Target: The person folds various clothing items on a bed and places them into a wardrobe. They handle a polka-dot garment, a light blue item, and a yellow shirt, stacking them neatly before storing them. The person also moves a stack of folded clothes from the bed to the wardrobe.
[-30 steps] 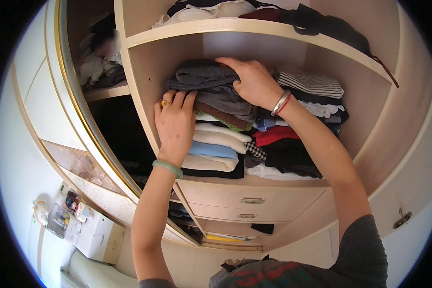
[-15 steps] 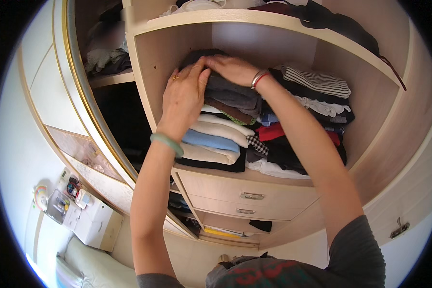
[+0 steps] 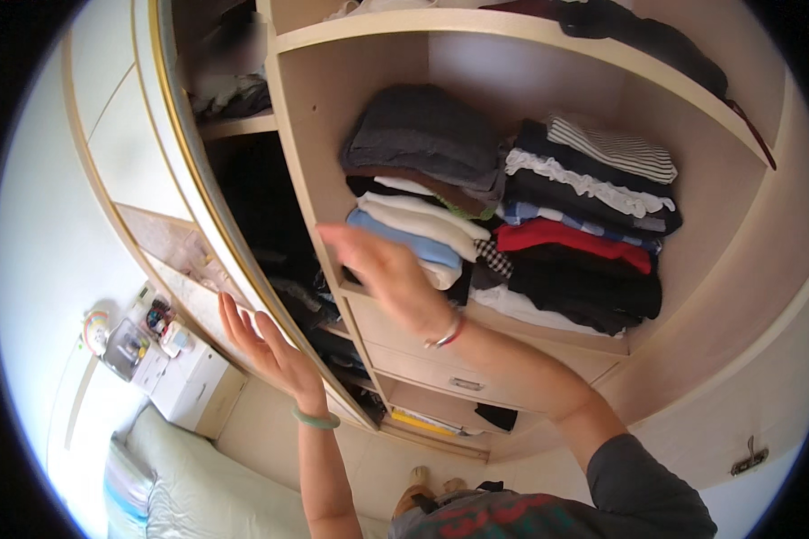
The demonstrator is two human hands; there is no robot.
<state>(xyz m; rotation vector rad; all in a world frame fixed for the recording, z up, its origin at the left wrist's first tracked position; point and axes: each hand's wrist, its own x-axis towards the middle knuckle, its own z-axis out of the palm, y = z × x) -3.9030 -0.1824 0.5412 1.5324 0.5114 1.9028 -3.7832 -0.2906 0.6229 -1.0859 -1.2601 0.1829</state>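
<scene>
Two stacks of folded clothes fill a shelf of the wardrobe. The left stack is topped by a dark grey folded garment (image 3: 422, 130), with white and light blue pieces (image 3: 422, 244) lower down. On the right stack a striped garment (image 3: 611, 151) lies uppermost, above a red one (image 3: 571, 241). My right hand (image 3: 386, 274), slightly smeared by motion, is in front of the left stack's lower part, fingers stretched out and holding nothing. Away from the shelf, before the sliding door's edge, my left hand (image 3: 274, 355) is open and empty, fingers apart, a green bangle (image 3: 316, 419) at its wrist.
Below the shelf are drawers (image 3: 466, 384) and a low compartment with a yellow item (image 3: 431, 422). A gold-edged sliding door (image 3: 189, 162) stands at left. A white cabinet (image 3: 193, 386) and a bed (image 3: 216, 476) are lower left. A latch handle (image 3: 749, 456) shows at right.
Both hands have come off the dark grey garment and moved down toward me, the left one further to the left. The garment's top is now uncovered. The view has shifted a little.
</scene>
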